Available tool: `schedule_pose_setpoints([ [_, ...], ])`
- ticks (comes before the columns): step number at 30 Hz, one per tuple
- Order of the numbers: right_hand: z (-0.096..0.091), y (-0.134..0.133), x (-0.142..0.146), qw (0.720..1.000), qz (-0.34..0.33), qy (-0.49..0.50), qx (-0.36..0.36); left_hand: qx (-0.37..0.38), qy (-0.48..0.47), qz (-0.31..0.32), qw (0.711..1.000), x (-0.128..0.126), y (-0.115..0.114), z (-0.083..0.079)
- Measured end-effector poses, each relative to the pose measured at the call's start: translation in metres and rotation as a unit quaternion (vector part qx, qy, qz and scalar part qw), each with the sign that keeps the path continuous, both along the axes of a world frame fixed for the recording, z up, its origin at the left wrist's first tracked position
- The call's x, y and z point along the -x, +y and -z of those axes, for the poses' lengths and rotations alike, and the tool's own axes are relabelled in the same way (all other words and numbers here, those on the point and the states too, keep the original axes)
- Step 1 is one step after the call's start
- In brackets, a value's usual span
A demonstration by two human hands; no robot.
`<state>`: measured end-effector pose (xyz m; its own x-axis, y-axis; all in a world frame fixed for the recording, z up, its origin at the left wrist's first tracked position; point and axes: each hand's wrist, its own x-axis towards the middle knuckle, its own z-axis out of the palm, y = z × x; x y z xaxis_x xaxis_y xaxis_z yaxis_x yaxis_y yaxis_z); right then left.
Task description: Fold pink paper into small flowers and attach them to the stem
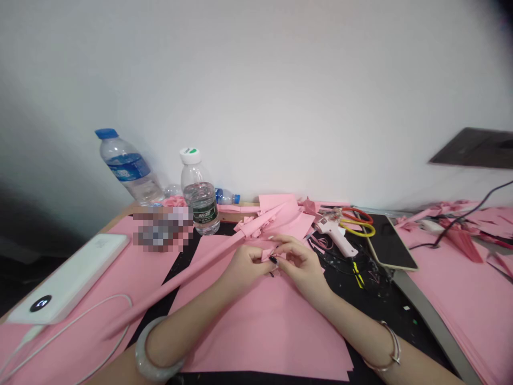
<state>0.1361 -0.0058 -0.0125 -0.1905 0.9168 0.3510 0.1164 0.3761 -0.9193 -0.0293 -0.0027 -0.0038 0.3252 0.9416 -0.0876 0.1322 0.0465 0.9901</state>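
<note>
My left hand (245, 263) and my right hand (298, 262) meet over a stack of pink paper sheets (264, 337). Both pinch a small folded piece of pink paper (267, 255) between their fingertips, which partly cover it. Behind my left forearm, a long rolled pink paper tube (192, 270) slants across the sheets toward the wall. Crumpled and folded pink paper (256, 225) lies just beyond my fingers. To the right of my right hand rests a white glue gun (339, 239).
Two water bottles (130, 171) (200, 200) stand at the back left. A white power bank (72, 272) with a cable lies on pink sheets at left. Orange and yellow scissors handles (358, 228) and a dark-screened phone (390, 243) lie right of the glue gun. More pink paper (457, 299) covers the far right.
</note>
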Motion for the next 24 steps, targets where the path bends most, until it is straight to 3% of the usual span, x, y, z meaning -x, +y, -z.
schedule_pose_setpoints([
  [5, 0.000, 0.001, 0.000, 0.998, -0.016, 0.037, 0.058, 0.034, -0.001, 0.015, 0.999, -0.001, 0.001, 0.006],
  [8, 0.002, 0.001, 0.000, 0.998, -0.011, 0.028, 0.051, 0.062, -0.025, 0.034, 0.997, -0.003, 0.000, 0.006],
  [18, -0.006, 0.003, -0.010, 0.983, -0.021, -0.108, -0.146, 0.115, -0.089, 0.078, 0.986, 0.001, 0.001, -0.002],
  [24, -0.006, 0.003, -0.011, 0.973, -0.031, -0.119, -0.197, 0.149, -0.142, 0.089, 0.975, 0.002, 0.004, 0.004],
])
